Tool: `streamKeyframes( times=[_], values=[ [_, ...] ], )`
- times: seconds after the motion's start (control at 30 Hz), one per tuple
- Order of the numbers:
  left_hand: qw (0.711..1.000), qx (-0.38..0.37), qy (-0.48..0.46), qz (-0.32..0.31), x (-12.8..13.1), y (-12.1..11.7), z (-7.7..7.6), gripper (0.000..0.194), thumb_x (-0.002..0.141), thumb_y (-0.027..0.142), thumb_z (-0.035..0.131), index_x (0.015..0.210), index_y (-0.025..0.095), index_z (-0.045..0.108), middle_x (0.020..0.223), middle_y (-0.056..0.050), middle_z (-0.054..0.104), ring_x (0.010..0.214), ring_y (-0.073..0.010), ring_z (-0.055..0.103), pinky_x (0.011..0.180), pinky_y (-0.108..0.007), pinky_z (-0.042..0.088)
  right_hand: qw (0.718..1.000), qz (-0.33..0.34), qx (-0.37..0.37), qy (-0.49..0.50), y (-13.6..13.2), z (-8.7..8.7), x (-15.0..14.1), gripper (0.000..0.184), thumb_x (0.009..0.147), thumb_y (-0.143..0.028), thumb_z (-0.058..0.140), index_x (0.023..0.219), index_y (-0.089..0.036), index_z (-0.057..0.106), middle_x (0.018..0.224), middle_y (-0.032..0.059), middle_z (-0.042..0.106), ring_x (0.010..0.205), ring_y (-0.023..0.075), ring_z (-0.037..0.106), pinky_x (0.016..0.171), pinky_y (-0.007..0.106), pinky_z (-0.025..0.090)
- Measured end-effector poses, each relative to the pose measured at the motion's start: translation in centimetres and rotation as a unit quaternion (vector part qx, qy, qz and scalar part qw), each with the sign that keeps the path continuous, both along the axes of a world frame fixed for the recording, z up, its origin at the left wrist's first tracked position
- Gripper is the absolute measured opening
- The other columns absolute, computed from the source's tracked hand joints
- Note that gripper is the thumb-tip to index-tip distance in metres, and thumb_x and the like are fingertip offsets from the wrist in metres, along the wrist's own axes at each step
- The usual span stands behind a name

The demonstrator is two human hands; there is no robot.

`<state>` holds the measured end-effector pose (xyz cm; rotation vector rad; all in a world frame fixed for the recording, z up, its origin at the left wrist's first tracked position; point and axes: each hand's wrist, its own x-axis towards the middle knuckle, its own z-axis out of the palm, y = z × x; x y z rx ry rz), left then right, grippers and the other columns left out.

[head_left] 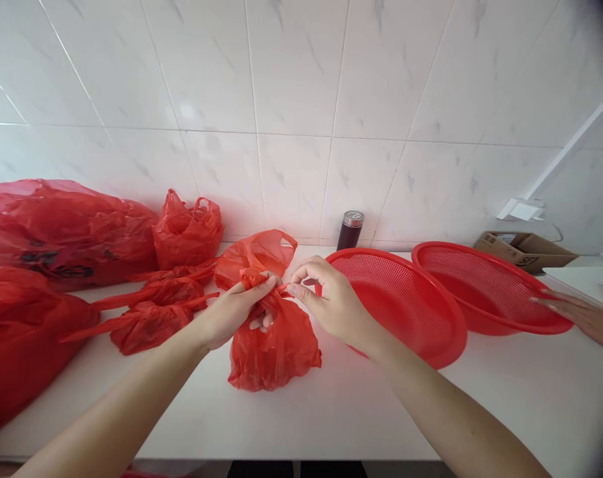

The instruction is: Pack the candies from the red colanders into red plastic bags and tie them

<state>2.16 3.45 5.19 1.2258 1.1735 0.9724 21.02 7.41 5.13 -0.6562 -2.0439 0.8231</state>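
A filled red plastic bag (276, 345) rests on the white table in front of me, its top gathered up. My left hand (254, 302) is closed around the bunched neck of this bag. Thumb and forefinger of my right hand (319, 289) pinch a thin twisted end of the same bag, just right of the left hand. Right behind my hands stands another red plastic bag (256, 255). The bag's contents cannot be made out through the plastic.
Two red plastic baskets, a nearer one (406, 312) and a farther one (485, 289), stand right. Another person's hand (580, 309) touches the farther basket. A dark thermos (350, 230) and cardboard box (523, 251) are by the wall. Tied red bags (152, 325) and large bags (67, 232) lie left.
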Motion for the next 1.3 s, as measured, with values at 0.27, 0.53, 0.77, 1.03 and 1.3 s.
streamKeyframes(
  times=[0.27, 0.53, 0.77, 1.03, 1.3],
  values=[
    [0.984, 0.075, 0.094, -0.13, -1.0, -0.7, 1.0, 0.009, 0.082, 0.027, 0.063, 0.08, 0.02, 0.068, 0.072, -0.001, 0.06, 0.063, -0.0142, 0.052, 0.064, -0.028, 0.044, 0.99, 0.129, -0.057, -0.007, -2.3, -0.1, 1.0, 0.021, 0.097, -0.036, 0.051, 0.114, -0.027, 0.056, 0.133, 0.0047, 0.051, 0.122, 0.0179, 0.05, 0.102, 0.035, 0.04],
    [0.828, 0.381, 0.408, 0.051, 0.2, -1.4, -2.3, 0.03, 0.069, -0.003, 0.042, 0.082, 0.021, 0.052, 0.091, -0.002, 0.06, 0.066, -0.0122, 0.054, 0.054, -0.022, 0.037, 0.963, 0.122, -0.241, 0.012, -0.7, -3.8, -0.5, 0.028, 0.101, -0.039, 0.038, 0.125, -0.028, 0.049, 0.084, -0.0015, 0.056, 0.071, 0.0122, 0.052, 0.067, 0.026, 0.044],
    [0.859, 0.355, 0.367, -0.034, -2.1, -2.3, -4.3, 0.018, 0.092, 0.012, 0.044, 0.095, 0.022, 0.059, 0.095, -0.003, 0.065, 0.086, -0.0154, 0.062, 0.076, -0.026, 0.048, 0.983, 0.082, -0.15, -0.063, -3.2, -4.7, 1.3, 0.034, 0.101, -0.037, 0.037, 0.072, -0.02, 0.035, 0.067, -0.0042, 0.039, 0.06, 0.0101, 0.035, 0.057, 0.024, 0.031],
    [0.884, 0.204, 0.41, 0.093, -10.2, -4.2, -11.7, 0.027, 0.095, 0.029, 0.039, 0.072, 0.022, 0.051, 0.066, 0.001, 0.056, 0.063, -0.0156, 0.054, 0.061, -0.027, 0.045, 0.977, -0.022, -0.194, -0.088, -5.2, -14.3, 5.4, 0.036, 0.101, -0.042, 0.032, 0.072, -0.021, 0.038, 0.066, -0.0029, 0.041, 0.059, 0.0124, 0.038, 0.057, 0.026, 0.031],
    [0.92, 0.162, 0.32, 0.158, -5.8, -4.0, -12.7, 0.032, 0.098, 0.044, 0.034, 0.089, 0.022, 0.056, 0.089, -0.003, 0.063, 0.086, -0.0189, 0.06, 0.08, -0.03, 0.048, 0.945, -0.115, -0.299, 0.062, -4.7, -16.6, 1.7, 0.032, 0.096, -0.053, 0.038, 0.091, -0.023, 0.045, 0.089, 0.0045, 0.064, 0.083, 0.0197, 0.062, 0.077, 0.032, 0.048]
  ],
)
